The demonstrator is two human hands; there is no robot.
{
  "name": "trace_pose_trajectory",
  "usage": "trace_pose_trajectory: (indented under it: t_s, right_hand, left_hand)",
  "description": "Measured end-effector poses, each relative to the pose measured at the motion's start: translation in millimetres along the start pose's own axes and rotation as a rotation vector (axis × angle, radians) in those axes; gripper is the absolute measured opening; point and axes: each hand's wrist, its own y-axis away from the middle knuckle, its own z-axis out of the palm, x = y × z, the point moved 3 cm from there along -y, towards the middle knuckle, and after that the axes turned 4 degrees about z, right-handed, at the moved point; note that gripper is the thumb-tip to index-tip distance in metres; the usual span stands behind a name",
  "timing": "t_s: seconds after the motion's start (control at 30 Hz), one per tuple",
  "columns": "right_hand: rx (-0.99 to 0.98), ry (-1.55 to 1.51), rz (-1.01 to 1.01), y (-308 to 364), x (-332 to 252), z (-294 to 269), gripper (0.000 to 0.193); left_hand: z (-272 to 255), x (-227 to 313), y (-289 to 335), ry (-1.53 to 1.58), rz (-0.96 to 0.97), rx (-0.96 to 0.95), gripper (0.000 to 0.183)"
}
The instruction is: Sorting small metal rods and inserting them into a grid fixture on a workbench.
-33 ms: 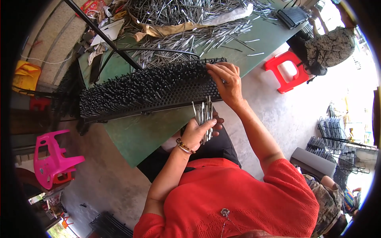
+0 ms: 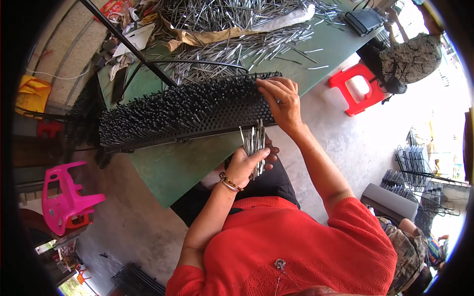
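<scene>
Head view: a black perforated rack (image 2: pixel 217 120), densely filled with dark pins (image 2: pixel 163 109), lies over the green desk (image 2: pixel 168 172). Just to its near side, the left hand (image 2: pixel 242 165) has its fingers wrapped around a metal strip bundle (image 2: pixel 254 140). At its right end, the right hand (image 2: pixel 284 101) bends its fingers; whether they grip anything cannot be told. Beyond it sits a loose heap (image 2: pixel 212 24).

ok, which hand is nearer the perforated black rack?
Right. The right hand is at the right end of the rack; the left hand is off its near edge, holding thin metal rods.
</scene>
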Motion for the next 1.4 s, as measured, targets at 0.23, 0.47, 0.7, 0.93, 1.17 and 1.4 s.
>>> trace_pose_trajectory:
  t_s: [0.23,0.47,0.7,0.93,1.17,1.4]
  right_hand:
    - [0.094,0.121,-0.037,1,5,-4,0.022]
    - [0.039,0.176,-0.17,2,0,-3,0.028]
    - [-0.009,0.16,-0.189,-2,-5,-2,0.029]
    - [-0.15,0.185,-0.172,0,-3,-1,0.029]
    - [-0.25,0.142,-0.2,-1,-2,-7,0.04]
    - [-0.232,-0.101,0.057,6,-4,-35,0.024]
  left_hand:
    - [-6,-2,-2,-0.014,0.003,0.001,0.032]
    - [-5,-2,-3,0.029,0.017,0.023,0.028]
    - [-8,-1,-4,0.059,0.035,0.048,0.027]
    - [-7,1,-1,0.047,0.003,0.03,0.027]
    - [-6,1,-3,0.117,-0.003,0.015,0.026]
    - [4,9,-5,0.205,0.029,-0.006,0.028]
